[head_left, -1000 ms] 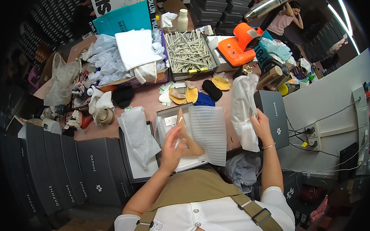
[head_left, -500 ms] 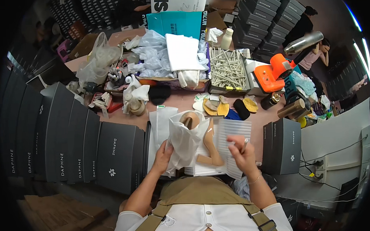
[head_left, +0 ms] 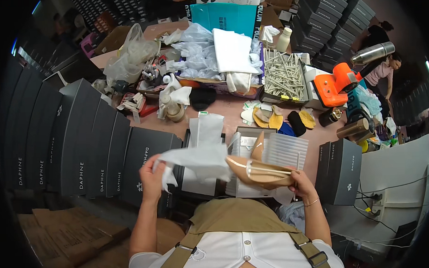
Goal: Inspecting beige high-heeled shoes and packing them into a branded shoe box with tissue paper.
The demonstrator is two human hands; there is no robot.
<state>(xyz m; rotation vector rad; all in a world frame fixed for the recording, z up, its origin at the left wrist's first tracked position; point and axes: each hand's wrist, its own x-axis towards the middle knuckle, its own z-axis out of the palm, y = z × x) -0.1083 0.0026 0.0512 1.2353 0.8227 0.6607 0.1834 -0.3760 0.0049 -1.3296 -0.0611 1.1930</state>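
Observation:
My left hand (head_left: 151, 173) is closed on a white sheet of thin wrapping material (head_left: 201, 160), which stretches, slightly blurred, toward the shoe. In my right hand (head_left: 303, 184) is the heel end of a glossy tan pump (head_left: 261, 174), its pointed toe turned left. A thin white stick lies lengthwise inside this pump; another white stick (head_left: 297, 162) stands up beside my fingers. Below the held pump, a second tan pump (head_left: 257, 147) rests in an open shoe box (head_left: 245, 131) lined with ribbed translucent padding (head_left: 288, 150).
Dark shoe boxes (head_left: 90, 148) line the left, and more (head_left: 341, 169) stand at right. Farther back are a tray of white sticks (head_left: 284, 79), a bin of crumpled wrap (head_left: 190, 52) and an orange device (head_left: 331, 89). Yellow pads (head_left: 270, 118) lie behind the open box.
The pump that was wrapped in my left hand is now uncovered and in my right hand. My left hand has drawn the white sheet leftward. The view has shifted.

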